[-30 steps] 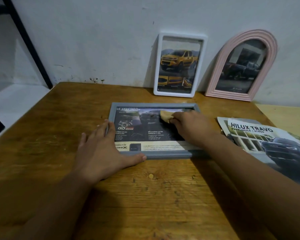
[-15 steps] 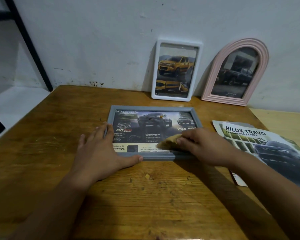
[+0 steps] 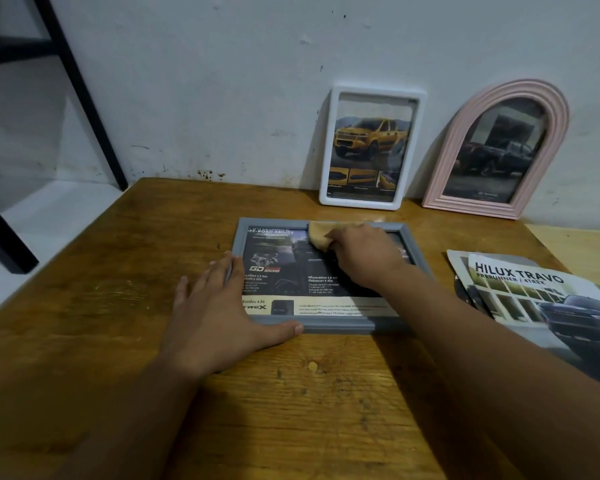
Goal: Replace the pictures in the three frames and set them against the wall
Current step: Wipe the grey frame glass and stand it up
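A grey frame (image 3: 329, 325) lies flat on the wooden table (image 3: 291, 393), holding a dark truck advert. My left hand (image 3: 219, 313) lies flat with straight fingers on the frame's left near corner, thumb along its front edge. My right hand (image 3: 364, 252) holds a small tan cloth (image 3: 319, 235) against the glass near the frame's far edge. A white frame (image 3: 371, 147) with a yellow truck picture and a pink arched frame (image 3: 499, 150) with a dark truck picture lean upright against the wall.
A truck brochure (image 3: 534, 299) with loose pages lies on the table to the right of the grey frame. A black metal rack leg (image 3: 84, 95) stands at the far left beside the table. A lighter board (image 3: 575, 247) adjoins the table's right side.
My right hand has slid the cloth from the frame's near edge up to its far edge. My left hand has stayed pressed on the left near corner.
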